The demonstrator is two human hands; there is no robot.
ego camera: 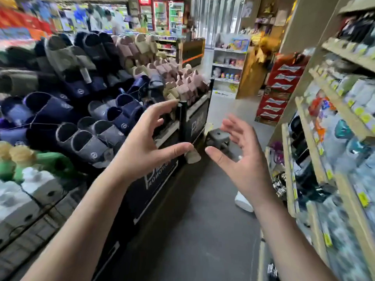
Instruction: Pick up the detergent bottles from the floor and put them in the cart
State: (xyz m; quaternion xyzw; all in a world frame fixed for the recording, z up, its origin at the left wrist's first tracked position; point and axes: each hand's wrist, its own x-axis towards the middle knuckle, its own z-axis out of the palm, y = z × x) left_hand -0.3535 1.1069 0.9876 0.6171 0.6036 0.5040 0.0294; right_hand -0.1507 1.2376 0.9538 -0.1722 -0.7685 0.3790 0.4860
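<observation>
Both my hands are raised in front of me over a dark store aisle floor, palms facing each other, holding nothing. My left hand (148, 142) has its fingers spread and slightly curved. My right hand (241, 157) has relaxed, spread fingers. A white bottle-like object (243, 201) lies on the floor below my right wrist, partly hidden by my forearm. White and green bottles (36, 179) are packed together at the lower left; what holds them is blurred. No cart is clearly visible.
A slipper display bin (194, 118) with black panels runs along the left. Wooden shelves (324, 159) with goods line the right. A small grey stool (218, 138) stands in the aisle ahead. Red stacked boxes (280, 92) stand farther back on the right.
</observation>
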